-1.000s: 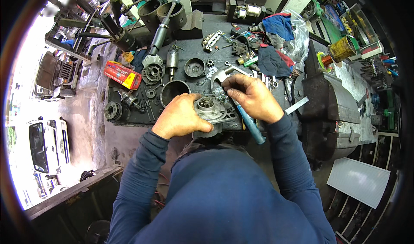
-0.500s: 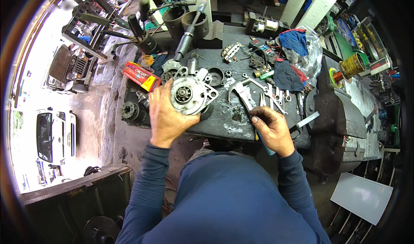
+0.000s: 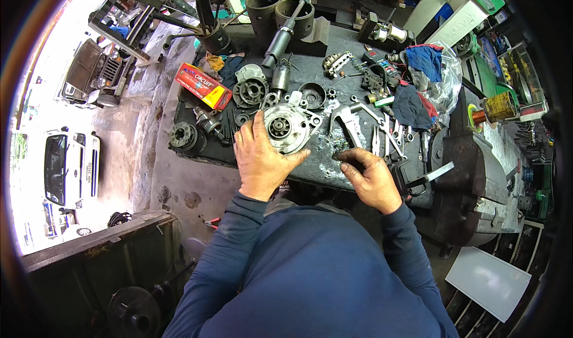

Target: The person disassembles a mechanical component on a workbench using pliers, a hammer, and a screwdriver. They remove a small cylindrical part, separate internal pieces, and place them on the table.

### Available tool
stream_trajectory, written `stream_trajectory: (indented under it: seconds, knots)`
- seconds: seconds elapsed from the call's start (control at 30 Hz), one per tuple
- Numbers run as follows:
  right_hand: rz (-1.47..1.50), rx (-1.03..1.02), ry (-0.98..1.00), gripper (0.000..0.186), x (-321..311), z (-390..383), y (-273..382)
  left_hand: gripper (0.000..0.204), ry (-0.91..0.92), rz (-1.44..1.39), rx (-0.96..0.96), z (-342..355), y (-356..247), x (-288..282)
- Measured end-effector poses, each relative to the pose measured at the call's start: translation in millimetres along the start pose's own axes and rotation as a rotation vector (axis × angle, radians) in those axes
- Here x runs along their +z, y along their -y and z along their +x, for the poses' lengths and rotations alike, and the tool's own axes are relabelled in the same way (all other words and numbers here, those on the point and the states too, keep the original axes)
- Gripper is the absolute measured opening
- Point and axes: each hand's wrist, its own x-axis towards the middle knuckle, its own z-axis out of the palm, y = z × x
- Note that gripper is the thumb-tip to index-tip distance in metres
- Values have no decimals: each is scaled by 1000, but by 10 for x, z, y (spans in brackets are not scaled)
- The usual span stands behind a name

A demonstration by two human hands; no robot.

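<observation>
My left hand [image 3: 258, 163] grips the left and near rim of a round silver starter motor housing [image 3: 293, 141], thumb along its near edge. A small toothed pinion gear [image 3: 279, 126] shows in the housing's middle. My right hand [image 3: 375, 180] is closed in a pinch over the bench's front edge, beside a whitish, dirty patch. Whatever its fingertips hold, if anything, is too small to make out. Just beyond that hand lies a hammer [image 3: 353, 132], its head away from me and its handle hidden by the hand.
Spanners [image 3: 393, 141] and pliers [image 3: 375, 140] lie right of the hammer on the dark workbench [image 3: 310, 169]. A red box [image 3: 203, 86] and metal parts lie left. Metal cups [image 3: 262, 12] stand behind. Rags [image 3: 412, 106] lie far right, a vise [image 3: 471, 183] nearer.
The view has shifted, so the bench sits farther right. My right hand has moved left from the hammer handle toward the whitish patch. My left hand still grips the starter housing.
</observation>
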Motion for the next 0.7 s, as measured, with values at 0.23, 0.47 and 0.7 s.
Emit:
stream_trajectory:
  seconds: [0.23,0.47,0.7]
  knots:
    - [-105,-141,-10,25,131,239,159,68,12,-378,242,287,329,-412]
    - [-66,-199,-113,31,513,542,253,38,421,-397,427,752,317,-583]
    - [-64,-235,-192,33,609,547,163,27,331,-482,334,657,284,-452]
